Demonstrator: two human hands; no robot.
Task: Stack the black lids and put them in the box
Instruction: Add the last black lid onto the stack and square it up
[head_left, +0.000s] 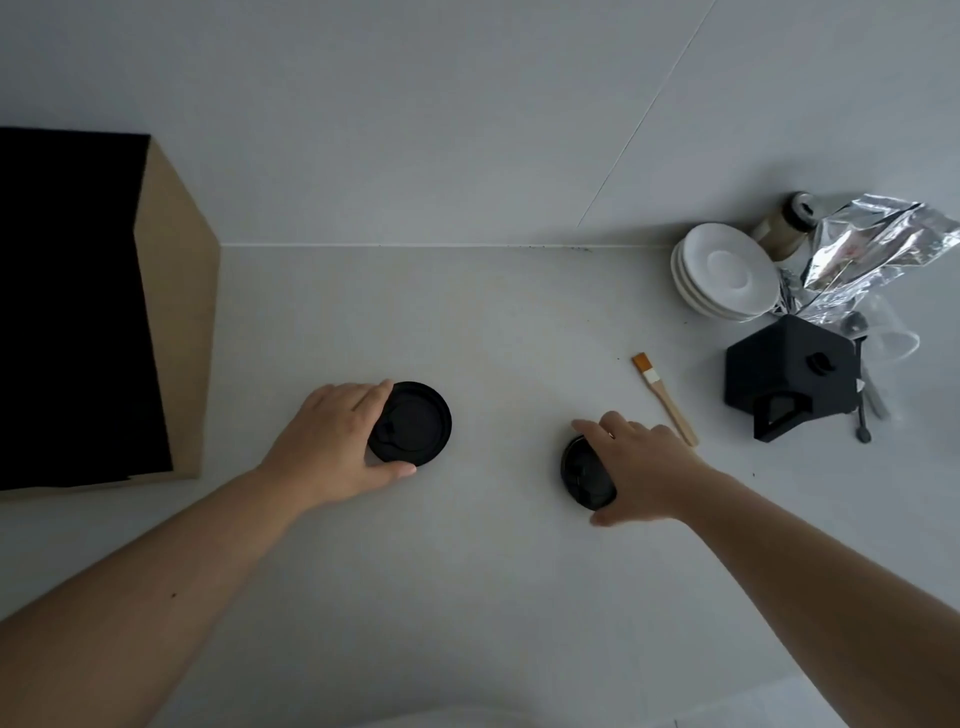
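Two round black lids lie on the pale counter. The left black lid is flat on the surface, and my left hand grips its near-left rim between fingers and thumb. The right black lid is tilted up on edge, half hidden under my right hand, which clasps it from the right. A cardboard box with a dark open inside stands at the left, its opening facing me.
A wooden brush with orange bristles lies just beyond my right hand. Further right stand a black angular device, stacked white saucers, crumpled foil and a small jar. A wall rises behind the counter.
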